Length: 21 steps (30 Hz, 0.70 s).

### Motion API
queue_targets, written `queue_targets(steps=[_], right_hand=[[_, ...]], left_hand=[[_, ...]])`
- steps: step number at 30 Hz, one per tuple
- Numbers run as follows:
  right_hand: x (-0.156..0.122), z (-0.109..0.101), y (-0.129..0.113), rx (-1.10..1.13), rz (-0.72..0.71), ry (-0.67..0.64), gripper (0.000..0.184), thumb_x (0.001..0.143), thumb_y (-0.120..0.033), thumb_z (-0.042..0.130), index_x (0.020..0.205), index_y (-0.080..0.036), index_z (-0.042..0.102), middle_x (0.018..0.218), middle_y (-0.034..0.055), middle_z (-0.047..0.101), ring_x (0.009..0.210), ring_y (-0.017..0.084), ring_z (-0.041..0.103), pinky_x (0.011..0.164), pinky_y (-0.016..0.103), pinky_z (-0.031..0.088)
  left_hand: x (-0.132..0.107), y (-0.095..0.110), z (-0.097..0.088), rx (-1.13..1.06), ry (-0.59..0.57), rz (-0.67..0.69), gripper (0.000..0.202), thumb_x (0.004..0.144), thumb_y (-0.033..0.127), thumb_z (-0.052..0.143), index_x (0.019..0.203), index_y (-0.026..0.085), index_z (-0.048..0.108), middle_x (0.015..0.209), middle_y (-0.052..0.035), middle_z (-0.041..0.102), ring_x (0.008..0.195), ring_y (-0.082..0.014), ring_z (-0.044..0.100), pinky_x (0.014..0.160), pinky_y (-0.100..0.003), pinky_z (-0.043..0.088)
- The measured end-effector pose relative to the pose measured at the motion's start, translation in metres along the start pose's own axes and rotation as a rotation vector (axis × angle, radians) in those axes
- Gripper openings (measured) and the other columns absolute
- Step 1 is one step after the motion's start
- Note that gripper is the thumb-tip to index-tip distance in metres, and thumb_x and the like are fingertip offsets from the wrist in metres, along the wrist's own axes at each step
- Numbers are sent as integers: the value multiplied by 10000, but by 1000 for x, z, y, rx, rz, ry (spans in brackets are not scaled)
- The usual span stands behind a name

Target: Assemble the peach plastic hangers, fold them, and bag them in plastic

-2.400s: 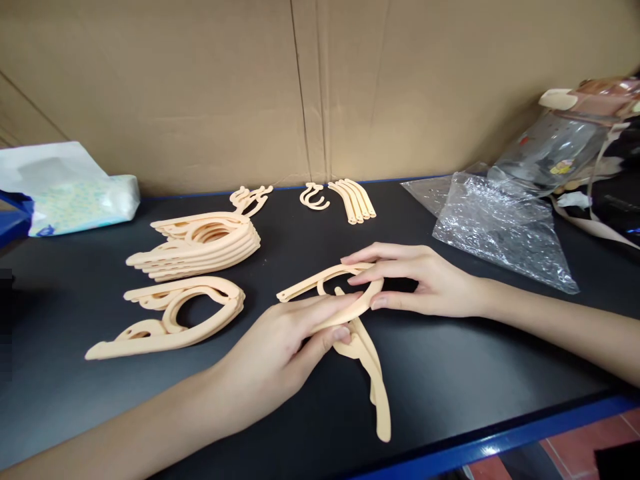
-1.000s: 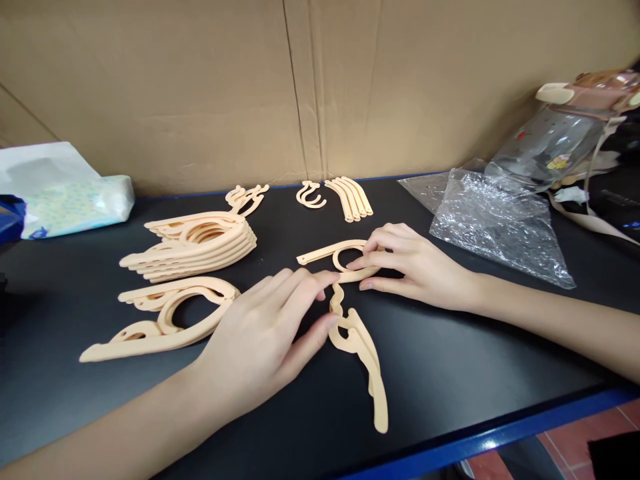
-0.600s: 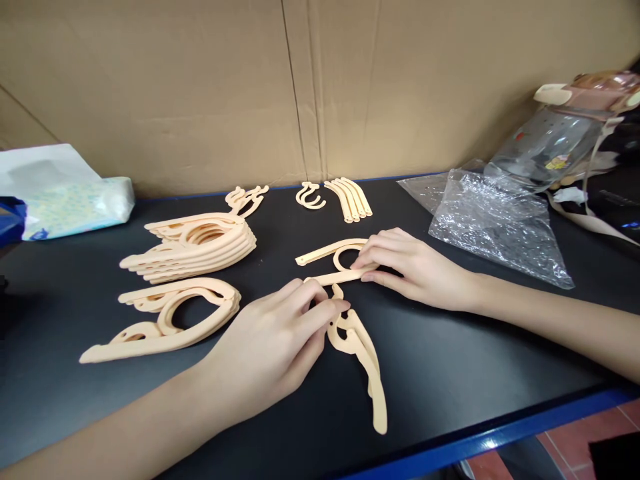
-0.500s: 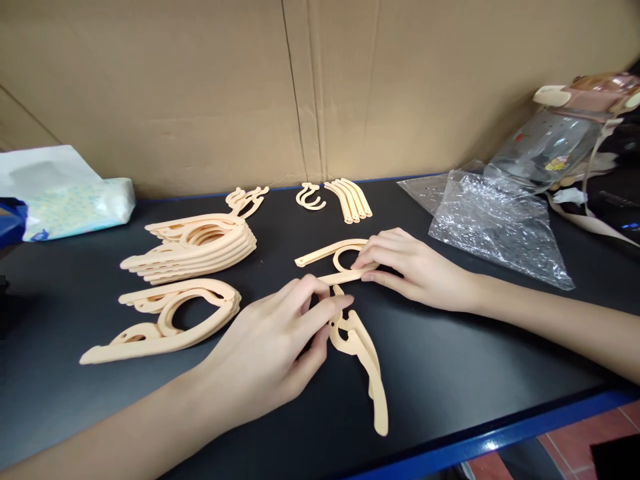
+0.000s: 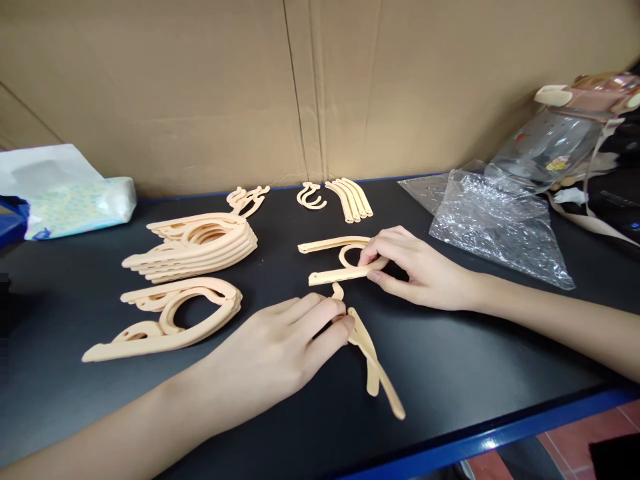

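Left hand [image 5: 280, 340]: lower centre of frame, palm down. Thumb and forefinger close on the top end of the lower piece [image 5: 373, 360]; the other fingers lie nearly straight.
Lower piece: peach plastic hanger part, seen almost edge-on. Its long arms run down-right toward the blue edge [image 5: 500, 437] of the table [image 5: 450, 360].
Right hand [image 5: 420, 270]: centre right. Fingertips and thumb pinch the ring of the upper piece [image 5: 340, 263], a narrow grip with the palm off the table.
Upper piece: two bars pointing left and a ring at the right end, lying just above the tip of the lower piece. The two look close but apart.
Stacks: one pile of hangers [image 5: 200, 247] left of centre, a second pile [image 5: 170, 320] below it.
Loose parts: hooks [image 5: 310, 195] and strips [image 5: 350, 199] at upper centre, against the cardboard [image 5: 200, 87].
Other: bag [image 5: 495, 227] and bottle [image 5: 555, 143] at right, tissue pack [image 5: 75, 200] at upper left.
Risk 1: the lower piece is held at one end only, so a twist of the left wrist could swing its free arms past the blue edge.
Risk 2: the plastic looks thin. Forcing the pieces together out of line could bend or snap the ring.
Risk 3: the right forearm lies near the bag, so a wide pull could drag it.
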State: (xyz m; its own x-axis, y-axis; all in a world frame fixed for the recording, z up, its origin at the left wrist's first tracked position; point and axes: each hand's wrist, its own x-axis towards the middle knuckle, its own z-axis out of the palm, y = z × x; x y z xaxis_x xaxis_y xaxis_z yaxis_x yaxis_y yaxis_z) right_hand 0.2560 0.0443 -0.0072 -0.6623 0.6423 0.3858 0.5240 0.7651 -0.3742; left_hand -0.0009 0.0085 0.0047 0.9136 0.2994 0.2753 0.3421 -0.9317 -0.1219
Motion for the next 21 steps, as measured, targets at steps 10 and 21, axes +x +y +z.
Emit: queue_targets(steps=[10, 21], right_hand=[[0, 0, 2, 45, -15, -47, 96, 937, -279, 589, 902, -206, 537, 868, 0, 659, 788, 152, 576, 801, 303, 357], [0, -3, 2, 112, 9, -177, 188, 987, -323, 535, 1087, -202, 640, 1132, 26, 719, 1014, 165, 632, 863, 328, 294]], left_hand=[[-1, -1, 2, -149, 75, -83, 324, 994, 62, 393, 1270, 130, 547, 896, -31, 662, 773, -161, 603, 675, -254, 478], [2, 0, -8, -1061, -1, -364, 431, 956, 22, 303, 972, 233, 679, 911, 36, 696, 772, -78, 627, 686, -166, 474]])
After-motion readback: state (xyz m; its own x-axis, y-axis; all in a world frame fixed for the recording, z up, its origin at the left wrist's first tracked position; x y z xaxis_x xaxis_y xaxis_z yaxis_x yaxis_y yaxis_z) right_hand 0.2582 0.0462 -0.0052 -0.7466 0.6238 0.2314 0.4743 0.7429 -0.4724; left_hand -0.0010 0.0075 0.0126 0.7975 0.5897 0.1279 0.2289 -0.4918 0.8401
